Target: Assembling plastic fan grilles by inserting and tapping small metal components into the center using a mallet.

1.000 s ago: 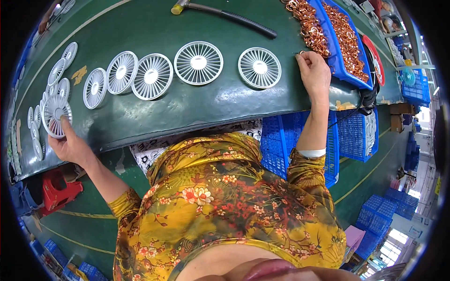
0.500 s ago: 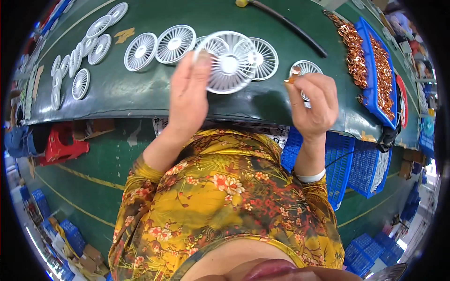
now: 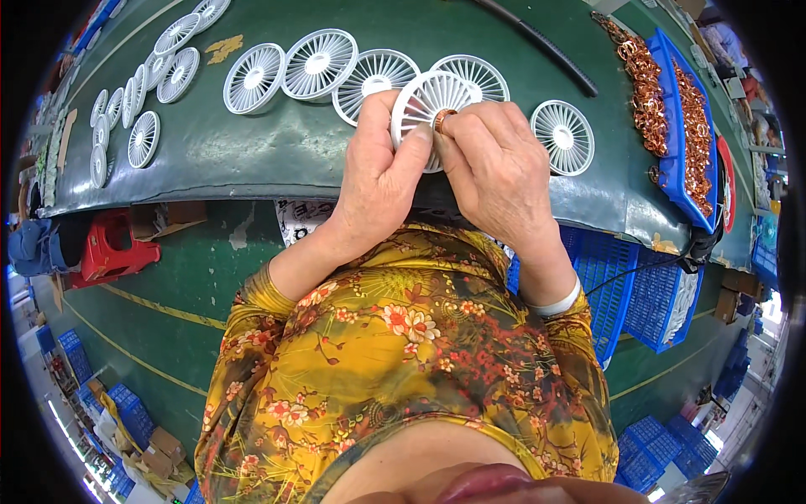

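Note:
In front of me, my left hand (image 3: 379, 168) is closed on the rim of a white spoked plastic wheel (image 3: 417, 105), tilted up above the table edge. My right hand (image 3: 498, 164) pinches a copper-coloured ring (image 3: 444, 120) against the wheel's hub; whether the ring sits around the hub or only touches it, I cannot tell. Behind the hands lie more white wheels, one (image 3: 375, 82) partly covered by the held one and another (image 3: 473, 77) just past my right fingers. A single wheel (image 3: 562, 138) rests to the right of my right hand.
Several white wheels (image 3: 319, 63) spread leftward over the green table (image 3: 277, 151). At the right, a blue tray (image 3: 663, 126) holds copper rings, with a heap of rings (image 3: 640, 92) beside it. A black rod (image 3: 546, 46) lies at the back. Blue crates (image 3: 611, 294) stand below the table.
The left hand has tilted its wheel, and the right hand has come left with the copper ring to the wheel's hub. The hands now work together.

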The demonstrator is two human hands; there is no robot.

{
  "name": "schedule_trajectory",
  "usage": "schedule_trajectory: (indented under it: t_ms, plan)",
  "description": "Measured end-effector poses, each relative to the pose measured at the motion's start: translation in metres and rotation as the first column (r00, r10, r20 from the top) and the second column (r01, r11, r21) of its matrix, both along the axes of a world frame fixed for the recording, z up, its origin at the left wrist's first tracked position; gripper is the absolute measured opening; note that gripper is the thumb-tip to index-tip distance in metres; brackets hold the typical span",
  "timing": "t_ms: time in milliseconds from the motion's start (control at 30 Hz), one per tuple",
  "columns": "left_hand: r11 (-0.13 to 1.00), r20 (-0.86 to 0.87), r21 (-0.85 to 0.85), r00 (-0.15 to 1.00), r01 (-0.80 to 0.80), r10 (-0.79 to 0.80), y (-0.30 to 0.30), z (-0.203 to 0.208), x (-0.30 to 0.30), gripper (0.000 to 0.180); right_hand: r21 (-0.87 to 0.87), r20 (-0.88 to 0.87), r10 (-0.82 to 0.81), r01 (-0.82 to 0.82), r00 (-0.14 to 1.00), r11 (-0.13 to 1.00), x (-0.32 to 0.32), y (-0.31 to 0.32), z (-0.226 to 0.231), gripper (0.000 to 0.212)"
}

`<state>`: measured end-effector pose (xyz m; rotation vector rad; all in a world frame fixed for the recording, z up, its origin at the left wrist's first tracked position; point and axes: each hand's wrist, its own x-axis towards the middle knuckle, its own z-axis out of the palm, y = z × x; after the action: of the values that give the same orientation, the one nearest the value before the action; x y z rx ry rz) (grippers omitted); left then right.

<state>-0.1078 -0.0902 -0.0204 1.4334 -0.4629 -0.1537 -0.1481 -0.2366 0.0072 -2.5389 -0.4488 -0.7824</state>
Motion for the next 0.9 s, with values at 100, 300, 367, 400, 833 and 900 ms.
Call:
schedule_trajectory:
  t_ms: [100, 300, 367, 400, 833, 900]
  plan:
    - [0.995, -0.063, -0.087, 0.997, 0.043, -0.049, 0.001, 0.005, 0.001, 0.023, 0.059, 0.032, -0.062, 0.060, 0.998, 0.996, 0.001, 0.001, -0.007, 0.021]
    - [0.910, -0.297, -0.319, 0.883, 0.266, -0.363, 0.012, 0.019, 0.002, 0.038, 0.062, 0.052, 0.000, -0.003, 0.999, 0.998, -0.010, -0.012, 0.007, 0.030]
    - [0.869, -0.355, -0.324, 0.803, 0.374, -0.479, 0.019, 0.027, -0.003, 0.042, 0.029, -0.084, 0.108, -0.106, 0.991, 0.994, -0.021, -0.021, 0.025, 0.034]
    - [0.862, -0.366, -0.333, 0.791, 0.381, -0.491, 0.019, 0.030, -0.007, 0.044, 0.060, -0.094, 0.155, -0.150, 0.983, 0.987, -0.023, -0.023, 0.025, 0.034]
    - [0.822, 0.492, 0.082, 0.740, -0.564, 0.459, 0.065, 0.014, 0.045, 0.036, 0.127, -0.212, -0.708, 0.737, 0.674, 0.664, -0.029, -0.158, -0.011, 0.041]
    - [0.644, 0.591, 0.107, 0.569, -0.758, 0.572, 0.089, 0.009, 0.064, 0.036, -0.069, -0.196, -0.825, 0.832, 0.529, 0.550, -0.033, -0.192, -0.013, 0.040]
